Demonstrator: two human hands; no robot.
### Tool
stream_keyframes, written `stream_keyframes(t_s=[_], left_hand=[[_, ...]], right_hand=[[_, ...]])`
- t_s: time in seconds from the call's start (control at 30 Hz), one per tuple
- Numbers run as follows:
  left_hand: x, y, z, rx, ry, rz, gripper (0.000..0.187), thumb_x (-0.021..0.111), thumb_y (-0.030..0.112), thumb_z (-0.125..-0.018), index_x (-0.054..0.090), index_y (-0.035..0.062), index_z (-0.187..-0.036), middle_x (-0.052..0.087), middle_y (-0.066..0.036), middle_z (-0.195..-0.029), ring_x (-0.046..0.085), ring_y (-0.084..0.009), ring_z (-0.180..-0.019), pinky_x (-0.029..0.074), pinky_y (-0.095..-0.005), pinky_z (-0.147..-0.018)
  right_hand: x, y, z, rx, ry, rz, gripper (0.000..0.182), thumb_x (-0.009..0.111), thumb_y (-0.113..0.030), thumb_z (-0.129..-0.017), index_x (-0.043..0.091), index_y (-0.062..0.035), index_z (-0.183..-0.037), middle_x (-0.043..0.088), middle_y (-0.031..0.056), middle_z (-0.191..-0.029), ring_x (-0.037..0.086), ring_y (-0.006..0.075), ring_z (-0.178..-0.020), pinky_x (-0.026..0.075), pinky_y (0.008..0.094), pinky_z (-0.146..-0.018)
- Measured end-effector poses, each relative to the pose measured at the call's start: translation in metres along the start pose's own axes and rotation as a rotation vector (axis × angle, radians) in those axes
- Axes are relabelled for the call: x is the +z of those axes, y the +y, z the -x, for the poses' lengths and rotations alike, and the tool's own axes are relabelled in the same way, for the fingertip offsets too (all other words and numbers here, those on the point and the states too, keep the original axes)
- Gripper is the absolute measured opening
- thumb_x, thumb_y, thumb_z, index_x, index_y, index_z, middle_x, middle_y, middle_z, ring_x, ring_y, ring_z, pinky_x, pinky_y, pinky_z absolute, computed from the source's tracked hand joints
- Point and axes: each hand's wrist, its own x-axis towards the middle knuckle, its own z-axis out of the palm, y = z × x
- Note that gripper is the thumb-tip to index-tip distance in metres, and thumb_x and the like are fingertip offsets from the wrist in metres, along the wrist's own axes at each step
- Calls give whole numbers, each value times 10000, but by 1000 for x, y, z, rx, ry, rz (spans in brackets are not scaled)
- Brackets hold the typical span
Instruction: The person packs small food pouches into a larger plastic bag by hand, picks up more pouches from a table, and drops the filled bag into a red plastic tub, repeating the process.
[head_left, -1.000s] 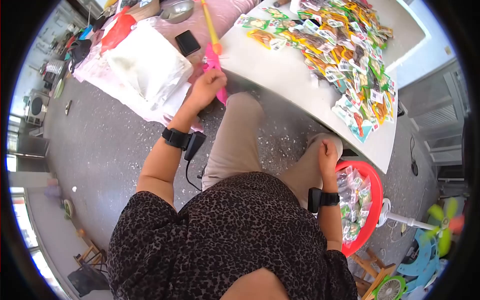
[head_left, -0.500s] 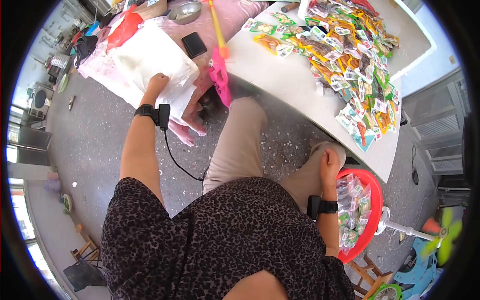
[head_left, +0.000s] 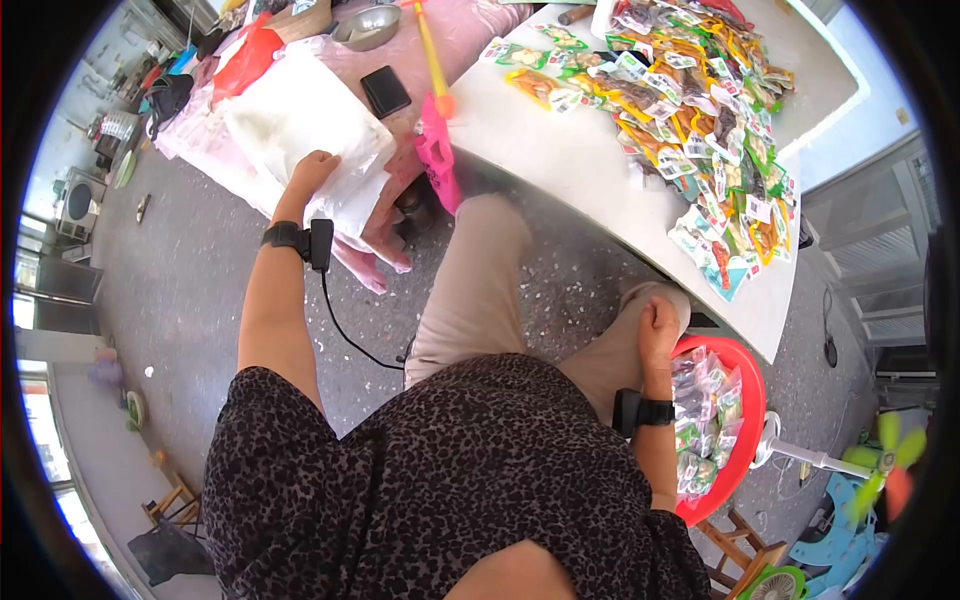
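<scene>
My left hand (head_left: pixel 314 172) rests with curled fingers on the edge of a white sheet or bag (head_left: pixel 290 115), which lies on the pink-covered table; whether the fingers grip it is too small to tell. On my right knee lies my right hand (head_left: pixel 658 330), its fingers curled and no object visible in it. Beside that hand, a red basin (head_left: pixel 752 420) holds plastic packets (head_left: pixel 700 440). Many colourful food packets (head_left: pixel 690 120) are heaped on the white table (head_left: pixel 590 190) in front.
A black phone or wallet (head_left: pixel 385 91), a metal bowl (head_left: pixel 368 28), a yellow stick (head_left: pixel 432 60) and a pink bag (head_left: pixel 437 155) are around the pink-covered table (head_left: pixel 440 25). A fan (head_left: pixel 887 462) stands at the lower right, near a wooden stool (head_left: pixel 738 545).
My left hand has shifted very slightly, still at the white sheet's edge. My right hand stays on the knee. The fan blades have turned.
</scene>
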Motion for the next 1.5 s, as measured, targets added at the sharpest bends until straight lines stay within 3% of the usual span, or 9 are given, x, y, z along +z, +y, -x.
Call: stream_keyframes(t_s=[0.2,0.3,0.5,0.7,0.97,1.07,1.17,1.2,1.5], left_hand=[[-6,10,2,-21,-39,-162,218,479,185,-663,561,14,-771,573,-169,-754,555,-219,-734,417,-303,-670],[-1,-1,-7,50,90,-250,251,496,219,-682,562,6,-795,575,-156,-749,552,-217,-731,416,-299,-664],[-9,9,11,40,-77,32,354,515,311,-714,564,-11,-851,579,-133,-749,545,-212,-732,413,-294,-667],[-13,0,3,5,-100,-64,270,496,243,-736,556,12,-865,555,-67,-727,491,-126,-680,396,-264,-630],[-15,-17,-10,-45,-37,81,283,465,255,-746,554,5,-845,540,-73,-715,494,-144,-672,390,-252,-610],[-14,-8,-2,83,32,72,269,486,255,-744,552,7,-823,526,-57,-687,480,-120,-648,385,-246,-587],[-15,6,12,102,-73,59,309,521,261,-714,550,-20,-839,567,-153,-793,536,-220,-758,403,-312,-674],[-15,5,13,165,-63,36,205,532,211,-725,539,12,-771,502,-27,-640,454,-96,-594,377,-248,-544],[-15,6,13,83,-86,74,189,549,199,-714,548,14,-752,499,-10,-615,450,-93,-574,375,-234,-530]], right_hand=[[-2,-4,0,-4,17,3,98,503,-21,-657,525,-17,-752,531,146,-731,508,309,-686,401,377,-634],[-2,-4,1,-6,17,6,95,503,-24,-658,525,-18,-750,530,148,-727,506,310,-685,400,379,-633],[-1,-3,1,-2,32,0,86,501,-29,-659,523,-21,-741,525,147,-713,502,312,-675,396,384,-620],[-1,-5,-1,-10,36,-5,66,497,-26,-653,512,-29,-717,521,139,-692,494,310,-658,389,392,-603],[-4,-7,1,29,21,18,66,501,-35,-646,513,-43,-711,520,131,-675,493,310,-665,381,397,-598],[-3,-6,2,16,36,17,69,503,-41,-646,515,-47,-713,521,128,-672,493,307,-670,380,398,-606],[-6,-10,1,-12,59,39,74,508,-46,-645,514,-48,-719,521,126,-670,495,302,-671,379,399,-612],[-5,-9,1,-14,62,32,75,509,-48,-645,514,-48,-720,522,124,-670,496,301,-673,380,397,-612],[-5,-6,3,-5,55,18,72,515,-53,-650,511,-53,-722,524,117,-685,495,296,-686,379,391,-618]])
